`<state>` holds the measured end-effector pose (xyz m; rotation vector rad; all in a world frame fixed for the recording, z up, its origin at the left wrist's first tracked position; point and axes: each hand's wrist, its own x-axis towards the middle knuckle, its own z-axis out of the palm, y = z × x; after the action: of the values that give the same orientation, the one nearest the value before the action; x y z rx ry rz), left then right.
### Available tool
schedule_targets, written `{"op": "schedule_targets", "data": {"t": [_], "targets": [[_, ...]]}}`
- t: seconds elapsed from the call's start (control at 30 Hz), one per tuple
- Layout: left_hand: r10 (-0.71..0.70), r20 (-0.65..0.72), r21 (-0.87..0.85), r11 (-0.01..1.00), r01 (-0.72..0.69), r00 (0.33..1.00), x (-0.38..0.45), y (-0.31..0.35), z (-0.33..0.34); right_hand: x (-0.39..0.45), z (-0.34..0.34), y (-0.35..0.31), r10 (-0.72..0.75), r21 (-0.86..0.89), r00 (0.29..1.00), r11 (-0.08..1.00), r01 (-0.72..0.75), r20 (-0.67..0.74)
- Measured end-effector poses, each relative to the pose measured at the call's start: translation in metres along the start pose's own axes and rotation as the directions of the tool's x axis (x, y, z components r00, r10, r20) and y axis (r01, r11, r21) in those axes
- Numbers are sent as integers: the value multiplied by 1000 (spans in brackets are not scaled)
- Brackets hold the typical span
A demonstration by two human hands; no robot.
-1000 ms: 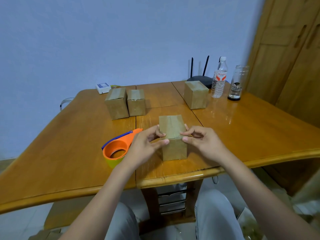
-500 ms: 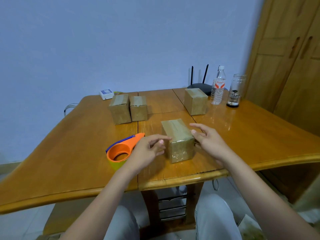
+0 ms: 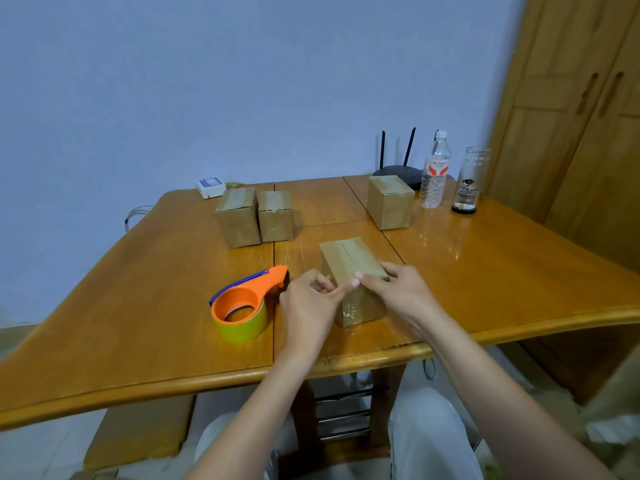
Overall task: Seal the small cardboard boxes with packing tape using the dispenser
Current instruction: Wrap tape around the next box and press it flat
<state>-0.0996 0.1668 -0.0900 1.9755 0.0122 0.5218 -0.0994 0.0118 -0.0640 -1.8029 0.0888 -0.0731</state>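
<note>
A: Fingertips first. A fingertip (image 3: 355,282) of the left hand (image 3: 309,308) is laid on the near top edge of the nearest box (image 3: 353,271); the other fingers are curled loosely beside the box's left face, and no pinch on anything can be made out. The right hand (image 3: 401,296) is placed over the box's near right corner, fingers bent around the top edge, so the box is held there.

B: Box position?

A: Standing on the table (image 3: 138,306), near the front edge, turned at a slight angle. A strip of tape is seen along its top and glossy film on its front face. The tape dispenser (image 3: 244,306) lies just left of the left hand, untouched.

B: Remaining stock?

A: Two boxes (image 3: 254,218) stand side by side at the far left, one box (image 3: 390,202) at the far right, beside a water bottle (image 3: 434,171) and a glass jar (image 3: 467,181).

B: Risks noted?

A: If the tape end is pressed unevenly, a wrinkle or lifted edge is likely. The light box could be skidded toward the table edge by a one-sided push. The dispenser could be knocked by the left wrist.
</note>
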Motion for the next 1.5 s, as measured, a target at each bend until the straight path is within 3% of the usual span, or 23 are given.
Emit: {"op": "schedule_targets", "data": {"t": [0.17, 0.37, 0.47, 0.53, 0.67, 0.73, 0.8, 0.9, 0.97, 1.07, 1.17, 1.23, 1.5], "targets": [[-35, 98, -100, 994, 45, 995, 0, 0, -2, -2, -6, 3, 9, -41, 1000, 999, -9, -6], [-29, 121, -116, 992, 43, 992, -3, -2, -6, -3, -5, 0, 142, 78, 990, 987, -142, 7], [-109, 165, -231, 962, 146, 980, 0, -1, -9, 1, -12, -18, 71, -217, 997, 973, -78, -41], [-106, 211, -209, 966, 151, 972, 8, 3, -13, 7, -11, -34, 57, -483, 998, 874, -50, -2], [-88, 334, -119, 984, 134, 939, 22, 14, -21, 13, 8, -65, 225, -866, 969, 499, -22, 105], [-31, 284, -37, 998, 44, 958, 31, 17, -26, 18, 12, -74, 274, -912, 956, 411, -14, 108], [46, 238, 58, 996, -61, 970, 42, 18, -30, 27, 9, -77, 285, -920, 950, 391, 4, 126], [83, 268, 170, 977, -132, 960, 55, 15, -34, 39, 5, -78, 274, -938, 944, 337, 84, 183], [53, 324, 190, 974, -120, 945, 60, 13, -33, 36, 5, -81, 270, -928, 949, 369, 53, 161], [-39, 423, 161, 986, -33, 905, 58, 13, -29, 34, 7, -75, 248, -836, 955, 548, -2, 160], [-49, 412, 182, 983, -29, 910, 56, 9, -24, 36, 8, -56, 230, -637, 968, 762, -116, 99], [-65, 386, 168, 986, -1, 920, 55, 10, -21, 33, 10, -48, 252, -504, 963, 847, -169, 100], [-169, 378, 169, 979, 111, 910, 51, 10, -14, 32, 18, -36, 121, -563, 991, 824, -70, 54]]}}
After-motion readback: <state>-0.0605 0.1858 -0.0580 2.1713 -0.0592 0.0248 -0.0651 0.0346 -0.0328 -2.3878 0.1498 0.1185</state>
